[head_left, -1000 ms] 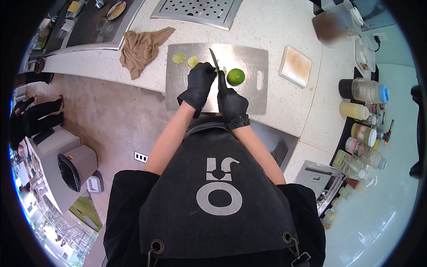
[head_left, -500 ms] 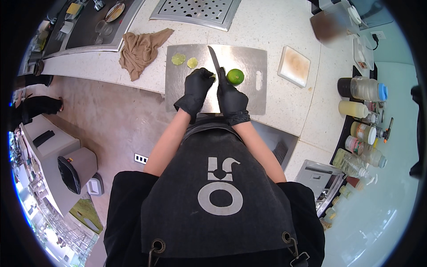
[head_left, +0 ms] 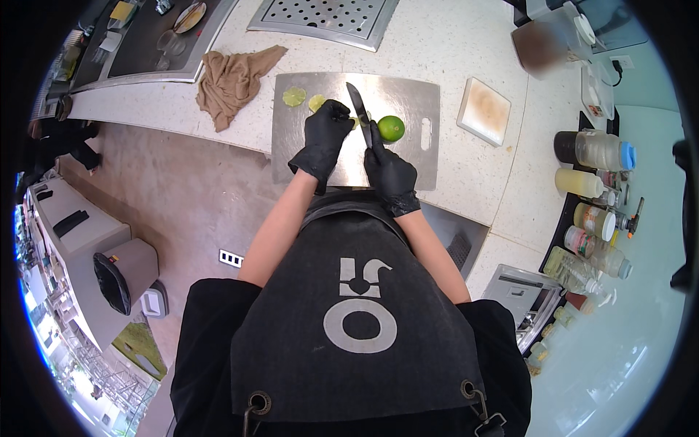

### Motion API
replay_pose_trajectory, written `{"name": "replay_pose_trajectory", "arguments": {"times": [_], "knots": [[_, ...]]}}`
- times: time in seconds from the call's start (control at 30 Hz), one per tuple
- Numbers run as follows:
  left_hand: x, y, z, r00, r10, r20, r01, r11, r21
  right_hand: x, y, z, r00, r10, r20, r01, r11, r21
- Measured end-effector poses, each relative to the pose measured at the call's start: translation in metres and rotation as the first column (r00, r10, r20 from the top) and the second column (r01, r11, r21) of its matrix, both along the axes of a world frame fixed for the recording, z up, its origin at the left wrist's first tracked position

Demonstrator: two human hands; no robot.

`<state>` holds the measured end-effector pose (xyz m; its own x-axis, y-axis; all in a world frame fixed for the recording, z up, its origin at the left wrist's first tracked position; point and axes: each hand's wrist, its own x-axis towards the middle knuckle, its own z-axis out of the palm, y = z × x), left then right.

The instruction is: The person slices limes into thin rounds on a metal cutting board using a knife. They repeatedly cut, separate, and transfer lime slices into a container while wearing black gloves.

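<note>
Resting on a metal cutting board [head_left: 405, 93] at the near edge of the counter [head_left: 466, 178], a green lime [head_left: 392, 129] is seen between the board's middle and its slotted right edge. Just left of it, a knife [head_left: 357, 100] is gripped in the black-gloved right hand [head_left: 392, 173], its blade pointed toward the board's far edge. The left hand [head_left: 326, 137], also gloved, is curled nearly closed; whether the pale green piece [head_left: 356, 123] beside it is pinched cannot be told. Two lime slices [head_left: 294, 96] are laid toward the board's far left corner; beyond its left edge, a brown cloth [head_left: 234, 84] is crumpled
</note>
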<state>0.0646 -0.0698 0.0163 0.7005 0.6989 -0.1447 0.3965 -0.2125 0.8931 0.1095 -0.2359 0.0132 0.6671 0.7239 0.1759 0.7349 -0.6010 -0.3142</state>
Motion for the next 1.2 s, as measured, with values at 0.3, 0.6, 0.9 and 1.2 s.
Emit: {"name": "replay_pose_trajectory", "arguments": {"times": [0.3,0.6,0.9,1.2], "knots": [[0.003,0.004,0.003,0.998,-0.03,-0.056,0.029,0.999,-0.019,0.008,0.001,0.008,0.991,0.037,-0.131,-0.043,0.998,-0.042],[-0.001,0.0,-0.003,0.999,-0.034,0.004,0.034,0.999,0.018,0.007,0.025,0.017,0.992,0.003,-0.129,-0.027,0.982,-0.184],[-0.025,0.016,0.011,0.997,-0.076,-0.024,0.078,0.897,0.435,0.005,0.005,0.02,0.991,0.121,0.063,-0.113,0.987,-0.117],[-0.075,-0.029,0.05,0.976,-0.214,0.05,0.216,0.976,-0.034,0.007,-0.033,0.025,0.981,0.102,0.163,-0.093,0.994,-0.062]]}}
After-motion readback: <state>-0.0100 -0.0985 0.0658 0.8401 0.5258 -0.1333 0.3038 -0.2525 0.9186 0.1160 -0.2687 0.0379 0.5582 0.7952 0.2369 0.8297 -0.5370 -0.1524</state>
